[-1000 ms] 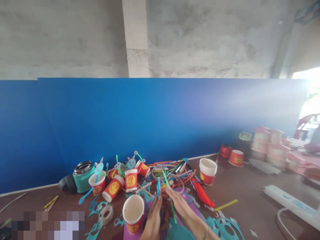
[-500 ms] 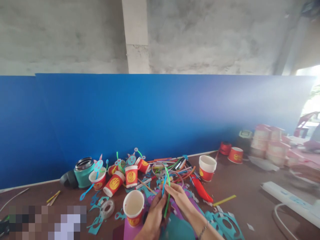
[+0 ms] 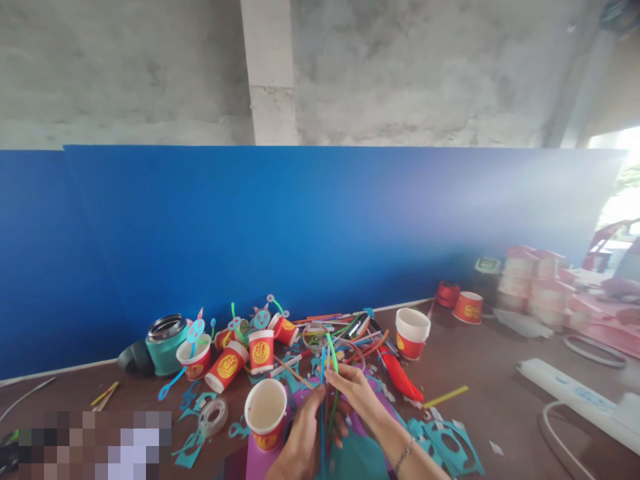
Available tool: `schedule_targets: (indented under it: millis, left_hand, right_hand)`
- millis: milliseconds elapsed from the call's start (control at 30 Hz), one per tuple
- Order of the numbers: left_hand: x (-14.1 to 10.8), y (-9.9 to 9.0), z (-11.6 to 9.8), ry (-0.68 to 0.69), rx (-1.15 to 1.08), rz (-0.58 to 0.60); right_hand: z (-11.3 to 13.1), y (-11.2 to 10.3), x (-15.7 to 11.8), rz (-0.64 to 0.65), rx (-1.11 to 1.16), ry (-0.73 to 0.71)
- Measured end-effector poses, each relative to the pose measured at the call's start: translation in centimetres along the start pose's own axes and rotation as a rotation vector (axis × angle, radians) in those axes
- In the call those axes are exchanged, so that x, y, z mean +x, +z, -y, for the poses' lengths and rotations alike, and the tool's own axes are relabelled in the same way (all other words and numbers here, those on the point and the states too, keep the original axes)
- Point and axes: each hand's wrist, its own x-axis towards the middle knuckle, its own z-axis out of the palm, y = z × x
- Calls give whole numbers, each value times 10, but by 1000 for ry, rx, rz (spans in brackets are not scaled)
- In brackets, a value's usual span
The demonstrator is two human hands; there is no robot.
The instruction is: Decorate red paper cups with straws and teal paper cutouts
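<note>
Low in the middle of the head view, my left hand (image 3: pixel 304 430) is closed around a thin blue straw (image 3: pixel 323 420), which stands nearly upright. My right hand (image 3: pixel 354 393) pinches a slim green straw (image 3: pixel 332 353) close to the blue one, its bent top showing above the fingers. The two hands almost touch, and their fingertips partly hide both straws. Just left of my left hand stands a red and white paper cup (image 3: pixel 267 413). Beneath the hands lie a purple sheet (image 3: pixel 257 467) and a teal sheet (image 3: pixel 357 460).
Decorated paper cups (image 3: pixel 229 367), a teal flask (image 3: pixel 167 350) and a tape roll (image 3: pixel 213 417) are at left. Behind the hands lies a pile of straws and pens (image 3: pixel 356 327). To the right are stacked cups (image 3: pixel 413 333), a red-handled tool (image 3: pixel 400 377), teal cut-outs (image 3: pixel 445 443) and a power strip (image 3: pixel 575 393).
The blue straw has straightened and slid down, so more of it shows below the fingers. My right hand and the green straw have shifted slightly left. The view has turned a little.
</note>
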Motion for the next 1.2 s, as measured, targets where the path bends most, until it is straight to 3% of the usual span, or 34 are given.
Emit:
schedule_targets:
  millis: [133, 400, 500, 600, 733, 1000, 1200]
  left_hand:
    - [-2, 0, -2, -46, 18, -6]
    - [-5, 4, -2, 35, 9, 33]
    - [-3, 1, 0, 8, -27, 48]
    - [-1, -2, 2, -2, -47, 30]
    - [5, -4, 6, 85, -44, 56]
    - [22, -12, 26, 105, -45, 106]
    - [25, -13, 27, 105, -52, 126]
  right_hand:
    - [-2, -1, -1, -7, -4, 0]
    - [6, 3, -8, 22, -12, 69]
    - [9, 5, -12, 30, 53, 111]
    - [11, 4, -12, -27, 115, 93]
    - [12, -1, -6, -148, 156, 14]
    - [11, -3, -5, -211, 139, -29]
    - [12, -7, -1, -232, 225, -43]
